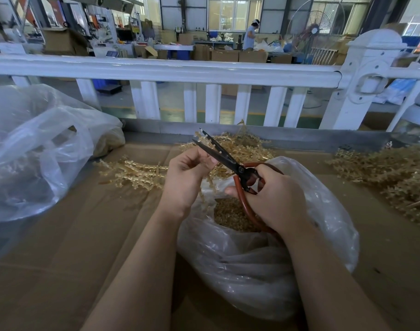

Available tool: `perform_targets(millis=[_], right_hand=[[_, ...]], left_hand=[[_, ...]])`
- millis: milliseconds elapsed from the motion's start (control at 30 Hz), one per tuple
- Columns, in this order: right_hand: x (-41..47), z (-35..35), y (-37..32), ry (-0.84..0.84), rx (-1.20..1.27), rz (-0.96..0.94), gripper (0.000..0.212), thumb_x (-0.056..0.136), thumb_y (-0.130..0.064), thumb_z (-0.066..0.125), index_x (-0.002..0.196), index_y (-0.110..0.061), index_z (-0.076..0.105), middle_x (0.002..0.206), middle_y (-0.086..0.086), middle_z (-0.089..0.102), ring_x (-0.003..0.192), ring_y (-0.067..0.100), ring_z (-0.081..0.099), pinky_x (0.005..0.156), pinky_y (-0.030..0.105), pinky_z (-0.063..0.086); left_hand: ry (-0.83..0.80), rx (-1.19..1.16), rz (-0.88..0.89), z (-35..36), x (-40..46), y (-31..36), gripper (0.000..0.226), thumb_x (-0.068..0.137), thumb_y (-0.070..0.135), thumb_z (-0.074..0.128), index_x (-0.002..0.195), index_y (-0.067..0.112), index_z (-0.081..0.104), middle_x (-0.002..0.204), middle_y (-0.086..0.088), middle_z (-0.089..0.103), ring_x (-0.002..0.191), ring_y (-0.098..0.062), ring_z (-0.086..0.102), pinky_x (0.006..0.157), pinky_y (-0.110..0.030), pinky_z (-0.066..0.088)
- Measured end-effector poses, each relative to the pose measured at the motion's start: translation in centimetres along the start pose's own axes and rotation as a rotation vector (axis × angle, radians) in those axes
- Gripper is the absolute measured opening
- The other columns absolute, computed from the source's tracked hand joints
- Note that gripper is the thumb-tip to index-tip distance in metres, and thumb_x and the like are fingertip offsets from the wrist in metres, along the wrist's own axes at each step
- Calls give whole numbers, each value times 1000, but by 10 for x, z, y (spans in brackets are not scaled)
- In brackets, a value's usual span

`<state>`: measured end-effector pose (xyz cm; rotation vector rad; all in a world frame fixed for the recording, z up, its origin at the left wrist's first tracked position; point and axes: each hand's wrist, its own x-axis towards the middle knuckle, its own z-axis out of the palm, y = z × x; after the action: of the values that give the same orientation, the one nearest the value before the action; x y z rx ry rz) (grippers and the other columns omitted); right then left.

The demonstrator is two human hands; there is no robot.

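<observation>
I'm gripping the black-bladed scissors with red-brown loop handles [230,161] in my right hand [273,199], fingers curling through and around the loops. The blades are standing apart, pointing up and away to the left. My left hand [187,177] is pinching a thin golden plastic strip with little side pegs [202,135], thumb and fingers closing tight on it and feeding its tip up between the parted blades. The rest of the strip is dangling below my palm.

All this is hovering just above the mouth of the crumpled clear plastic bag [264,271], which is sitting near the middle of the brown cardboard-covered table [73,247], towards the near edge. Small golden cut pieces [230,216] are lying heaped inside it, right under my right hand.

Just beyond my hands, a loose heap of golden strips [137,173] is spreading towards the table's far edge. Another tangled golden heap [395,177] is lying by the right edge. A big cloudy plastic sack [37,151] is slumping over the far left corner. A white metal railing [180,70] is running along behind the far edge.
</observation>
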<state>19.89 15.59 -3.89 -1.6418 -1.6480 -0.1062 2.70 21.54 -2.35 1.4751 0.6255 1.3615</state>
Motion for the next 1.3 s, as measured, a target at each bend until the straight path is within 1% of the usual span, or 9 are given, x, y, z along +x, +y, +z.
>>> perform_targets(millis=[167, 300, 533, 633, 733, 867, 1033, 1200, 1300], right_hand=[[0, -1, -1, -18, 30, 1, 71, 66, -92, 46, 91, -29, 67, 77, -21, 63, 70, 0, 59, 63, 24, 55], [1, -2, -1, -18, 30, 9, 70, 65, -90, 49, 90, -28, 68, 77, -18, 65, 68, 1, 60, 62, 25, 55], [0, 1, -1, -16, 18, -1, 77, 66, -92, 45, 92, -24, 71, 78, -16, 67, 70, 4, 62, 64, 28, 57], [0, 1, 1, -22, 9, 11, 72, 66, -92, 46, 86, -26, 67, 74, -20, 62, 68, 1, 59, 62, 23, 54], [0, 1, 1, -13, -13, 6, 55, 68, -90, 49, 82, -37, 55, 67, -26, 52, 63, -6, 52, 55, 15, 42], [0, 0, 0, -11, 13, 9, 57, 65, -94, 43, 88, -42, 51, 70, -32, 48, 66, -11, 49, 56, 13, 38], [-1, 0, 0, -10, 15, 12, 56, 66, -92, 47, 85, -40, 53, 68, -30, 50, 65, -9, 51, 56, 13, 38], [0, 0, 1, -17, 30, 31, 68, 64, -93, 43, 91, -35, 63, 75, -29, 54, 68, -6, 52, 61, 12, 41], [1, 1, 1, -35, 21, 41, 76, 62, -96, 41, 94, -32, 66, 77, -28, 55, 67, -7, 51, 62, 12, 42]], left_hand=[[-12, -30, 3, 0, 0, 2, 7, 92, -1, 61, 90, 1, 68, 95, -18, 64, 85, -17, 58, 78, -23, 49], [-13, -52, -4, 1, 0, 1, 12, 92, -4, 58, 89, 2, 68, 86, -6, 67, 78, -9, 60, 74, -18, 48], [-8, -56, -2, -1, 0, 0, 9, 91, -2, 60, 92, 2, 68, 93, -11, 66, 84, -13, 60, 77, -20, 49], [-15, -55, -6, 0, 0, 0, 7, 90, 1, 62, 92, 3, 69, 92, -8, 67, 84, -10, 61, 76, -19, 49], [-36, -10, 10, 0, -1, -1, 6, 89, -1, 63, 91, 0, 69, 87, -1, 68, 81, -7, 62, 75, -19, 48], [-54, 49, 39, 2, 0, -4, 7, 89, -5, 63, 89, -10, 66, 81, -4, 63, 78, -12, 58, 75, -19, 49], [-90, 69, 47, 2, -1, -3, 14, 90, -5, 62, 82, 6, 67, 75, 13, 66, 74, -1, 60, 71, -14, 47], [-46, -55, -18, 2, 1, -4, 9, 93, -1, 55, 96, -6, 63, 85, -2, 66, 78, -11, 61, 76, -22, 50], [52, -117, -27, 0, 2, -3, 13, 98, 1, 52, 99, -9, 60, 86, -9, 66, 76, -13, 62, 71, -22, 51]])
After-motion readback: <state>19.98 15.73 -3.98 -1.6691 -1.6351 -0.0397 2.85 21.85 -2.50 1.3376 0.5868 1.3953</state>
